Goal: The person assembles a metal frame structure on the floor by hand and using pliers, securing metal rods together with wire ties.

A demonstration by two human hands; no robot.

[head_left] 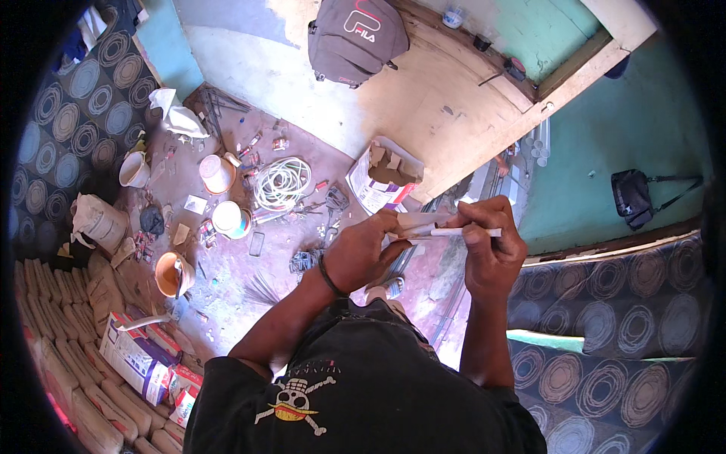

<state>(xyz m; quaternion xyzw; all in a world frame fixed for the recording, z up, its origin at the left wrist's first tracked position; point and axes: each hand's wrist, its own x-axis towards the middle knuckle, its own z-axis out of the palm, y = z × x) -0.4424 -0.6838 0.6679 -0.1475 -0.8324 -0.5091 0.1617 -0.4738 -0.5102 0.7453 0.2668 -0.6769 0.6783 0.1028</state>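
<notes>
In front of my chest both hands are raised and close together. My left hand (359,251), with a dark band at the wrist, pinches a small pale sheet (414,219) that looks like paper. My right hand (493,246) is closed around a slim white stick (454,232), shaped like a pen. One end of the stick sticks out past the right thumb, and the other points toward the left fingers. The far edge of the sheet reaches the right fingertips. Whether the stick touches the sheet I cannot tell.
An open carton (389,170) stands by the wooden panel ahead. Coiled pale hose (282,184), several buckets (172,274) and scattered scraps cover the floor. Stacked sacks (83,371) fill the lower left. A grey backpack (357,38) hangs ahead; a black bag (632,198) hangs right.
</notes>
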